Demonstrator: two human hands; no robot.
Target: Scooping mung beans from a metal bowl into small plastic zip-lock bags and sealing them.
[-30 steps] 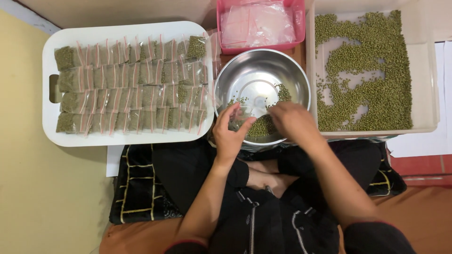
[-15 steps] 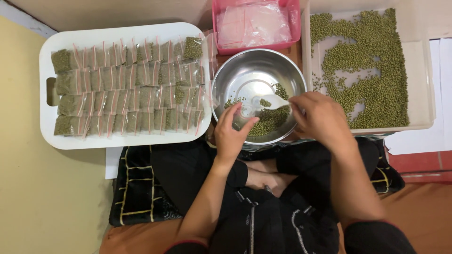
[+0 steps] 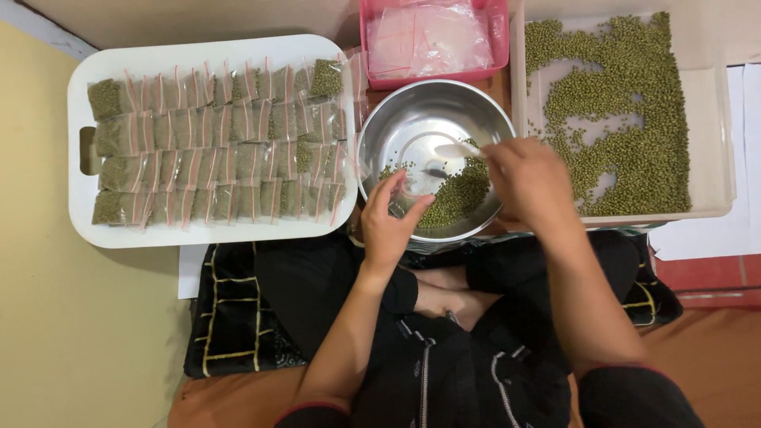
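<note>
- left hand (image 3: 392,230) at near rim of steel bowl (image 3: 412,119); fingers pinched on a small clear bag (image 3: 412,192), mouth held open over the bowl
- right hand (image 3: 533,181) over right side of bowl; closed on a pale spoon (image 3: 458,150), bowl end pointing toward the bag; load in spoon too small to tell
- green beans (image 3: 460,194) heaped low in near-right part of bowl; a few loose ones toward the left wall
- white tray (image 3: 79,198) left of bowl, packed with rows of filled red-strip bags (image 3: 214,150); pink basket (image 3: 495,40) behind bowl with empty clear bags (image 3: 428,36); shallow white bin (image 3: 713,143) right of bowl with bulk beans (image 3: 634,119) spread across it
- seated cross-legged just in front of bowl, dark clothes, dark cloth with yellow lines (image 3: 230,317) underneath
- doing it well, as a judgement: keep bag mouth wide and right above the bowl so spills drop back in; tilt spoon slowly at the mouth; modest scoop, level with the filled bags on the tray; steady grip on bag lip so it does not fold shut
</note>
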